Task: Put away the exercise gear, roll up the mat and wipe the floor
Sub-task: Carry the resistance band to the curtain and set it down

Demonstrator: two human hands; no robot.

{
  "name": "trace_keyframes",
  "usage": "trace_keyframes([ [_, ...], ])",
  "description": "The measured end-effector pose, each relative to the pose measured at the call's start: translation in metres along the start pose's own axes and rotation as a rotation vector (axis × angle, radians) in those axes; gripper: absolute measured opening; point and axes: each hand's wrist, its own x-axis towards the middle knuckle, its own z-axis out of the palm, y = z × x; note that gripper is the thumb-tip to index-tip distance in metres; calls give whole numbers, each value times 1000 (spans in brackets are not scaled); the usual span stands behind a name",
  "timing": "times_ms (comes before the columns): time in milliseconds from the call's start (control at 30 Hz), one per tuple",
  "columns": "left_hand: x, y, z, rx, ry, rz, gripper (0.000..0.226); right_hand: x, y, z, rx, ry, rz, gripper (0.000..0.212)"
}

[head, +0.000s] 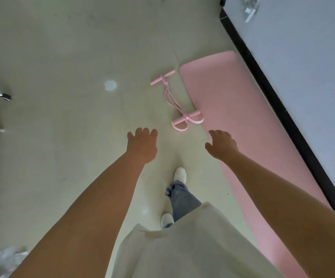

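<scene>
Head view, only one available: both arms stretched forward and down, nothing held. Left hand (142,144) is relaxed, fingers loosely bent, empty, hanging over bare floor (62,57). Right hand (221,144) is spread, fingers slack, also empty, hovering over the near-left edge of the pink mat (232,97); can't tell if it touches, looks like it's above it. Pink pedal resistance puller (179,103) lies on the floor just ahead of both hands, between them and slightly nearer the right one; its foot-loop end is the close end and overlaps the mat edge, T-handle end points away from the hands. Mat is fully unrolled, flat, running from beyond the right hand back past the right forearm, alongside the dark baseboard (283,109) to the right. Person's white shoes (179,174) are below the hands, mid-step by the look of it. Chair base legs (0,95) well off to the left of the left hand; crumpled plastic (6,259) near the left elbow. Status, my read: nothing done yet. Gear not put away, mat not rolled, no cloth or mop in sight for the floor wipe. Likely first step is grabbing the puller; the foot-loop end is the closest grab point for the right hand.
</scene>
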Motion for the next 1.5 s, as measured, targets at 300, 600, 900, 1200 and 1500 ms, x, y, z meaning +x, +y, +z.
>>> trace_keyframes([
  [300, 245, -47, -106, 114, -66, 128, 45, 217, -25, -79, 112, -63, 101, 49],
  [600, 434, -59, -171, 273, -164, 330, 39, 350, -45, -146, 269, -140, 286, 49],
  [900, 625, -54, -202, 490, -201, 712, 35, 463, -63, -141, 489, -239, 710, 44],
  [1200, 773, -62, -90, 642, -259, 798, 31, 593, -107, -32, 666, -326, 754, 39],
  [1500, 888, -53, 111, 671, -252, 772, 30, 721, -89, 157, 571, -377, 792, 35],
])
